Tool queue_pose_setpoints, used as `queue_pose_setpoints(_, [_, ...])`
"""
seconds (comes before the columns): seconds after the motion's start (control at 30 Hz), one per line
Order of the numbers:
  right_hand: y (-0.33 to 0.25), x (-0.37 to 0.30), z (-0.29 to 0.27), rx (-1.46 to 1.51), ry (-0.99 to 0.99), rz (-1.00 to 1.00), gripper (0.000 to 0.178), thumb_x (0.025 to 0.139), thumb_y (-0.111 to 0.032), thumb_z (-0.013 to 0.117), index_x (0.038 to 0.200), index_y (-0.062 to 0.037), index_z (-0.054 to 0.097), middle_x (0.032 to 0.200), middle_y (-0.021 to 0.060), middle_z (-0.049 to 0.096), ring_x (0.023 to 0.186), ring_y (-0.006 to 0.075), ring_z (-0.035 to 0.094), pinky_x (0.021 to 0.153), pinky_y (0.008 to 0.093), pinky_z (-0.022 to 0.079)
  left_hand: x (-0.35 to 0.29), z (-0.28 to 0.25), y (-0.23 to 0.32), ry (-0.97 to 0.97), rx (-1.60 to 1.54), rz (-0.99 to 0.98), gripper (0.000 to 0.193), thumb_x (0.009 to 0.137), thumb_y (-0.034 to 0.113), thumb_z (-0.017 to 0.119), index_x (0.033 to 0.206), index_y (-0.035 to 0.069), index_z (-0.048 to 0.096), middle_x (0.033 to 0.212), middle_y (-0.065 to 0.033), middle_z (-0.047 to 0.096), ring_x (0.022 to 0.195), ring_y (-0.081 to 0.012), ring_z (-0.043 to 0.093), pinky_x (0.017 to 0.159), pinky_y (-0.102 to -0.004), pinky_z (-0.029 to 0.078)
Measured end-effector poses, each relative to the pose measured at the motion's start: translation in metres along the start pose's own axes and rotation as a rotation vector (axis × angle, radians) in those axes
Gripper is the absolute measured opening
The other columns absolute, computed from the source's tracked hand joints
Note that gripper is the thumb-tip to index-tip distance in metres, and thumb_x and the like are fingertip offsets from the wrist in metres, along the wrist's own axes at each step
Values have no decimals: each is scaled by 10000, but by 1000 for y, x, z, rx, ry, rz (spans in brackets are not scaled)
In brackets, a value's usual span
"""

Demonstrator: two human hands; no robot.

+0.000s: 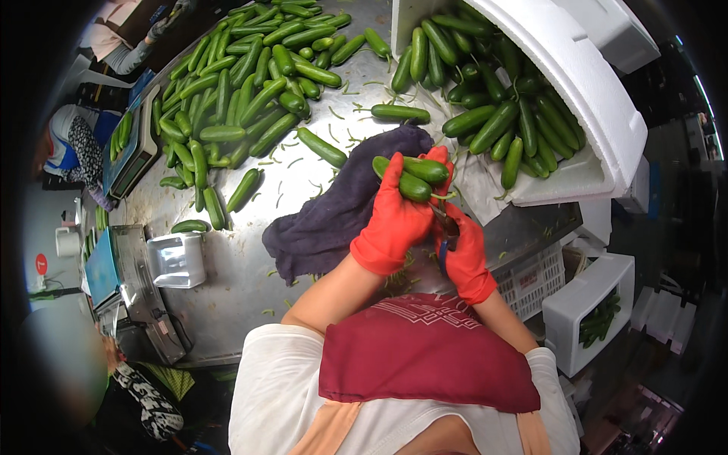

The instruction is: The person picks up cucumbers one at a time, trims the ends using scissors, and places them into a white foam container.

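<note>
In a red rubber glove, my left hand (385, 231) is closed round two small green cucumbers (414, 187), held over the table in front of me. My right hand (468, 262), gloved alike, grips a pair of scissors (449, 226). Their blades reach up to the stem end of the cucumbers, where a thin stem sticks out. Beneath my left hand a dark purple cloth (315, 231) lies crumpled. Just beyond it, single cucumbers (400, 113) rest on the metal table (235, 303), among scattered cut stems.
A big heap of cucumbers (250, 83) covers the far left. At the right, a white foam box (618, 144) tipped on its side holds more. Scales (133, 163) and a clear plastic container (177, 260) stand along the left edge. Other people (83, 144) are at the left.
</note>
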State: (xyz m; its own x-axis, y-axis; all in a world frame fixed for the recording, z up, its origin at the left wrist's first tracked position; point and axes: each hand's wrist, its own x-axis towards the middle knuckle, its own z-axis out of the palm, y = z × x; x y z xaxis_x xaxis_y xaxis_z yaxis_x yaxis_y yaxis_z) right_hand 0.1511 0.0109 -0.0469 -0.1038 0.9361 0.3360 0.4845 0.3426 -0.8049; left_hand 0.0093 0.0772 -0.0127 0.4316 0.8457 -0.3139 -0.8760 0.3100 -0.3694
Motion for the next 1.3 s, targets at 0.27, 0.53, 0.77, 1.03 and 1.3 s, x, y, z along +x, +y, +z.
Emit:
queue_pose_setpoints(0.27, [-13,-17,-5,777,-7,637,290,911,-12,574,1191,-85,547,819,19,617,653,83,601,589,242,530,-17,1,1,-213,459,111,675,897,199,616,1446,111,235,1406,-147,418,1352,-303,346,1124,-509,269])
queue_pose_setpoints(0.53, [-27,11,-3,856,82,460,298,909,38,544,1193,-53,539,941,54,611,776,96,609,650,247,528,-33,-7,23,-295,800,56,752,895,257,569,1490,84,144,1312,-169,505,1240,-343,480,1060,-485,358])
queue_pose_setpoints(0.77, [-32,25,4,696,23,454,317,897,16,582,1203,-35,520,931,47,618,782,98,606,683,236,504,-40,3,28,-337,1152,150,783,842,232,637,1460,17,207,1262,-110,542,1167,-237,529,1041,-386,370])
queue_pose_setpoints(1.03, [-25,54,10,713,-244,760,228,941,-127,567,1148,-41,524,797,48,641,637,114,628,558,229,492,-50,9,42,-371,1448,331,657,818,-77,544,1429,28,326,1254,-95,548,1219,-189,488,1047,-317,343])
queue_pose_setpoints(1.3, [25,45,44,623,-298,824,265,918,-206,613,1123,-47,557,699,60,639,549,128,625,492,231,478,-49,17,70,-251,2845,859,578,780,67,641,1336,145,504,1152,-89,594,1103,-259,549,1001,-397,379])
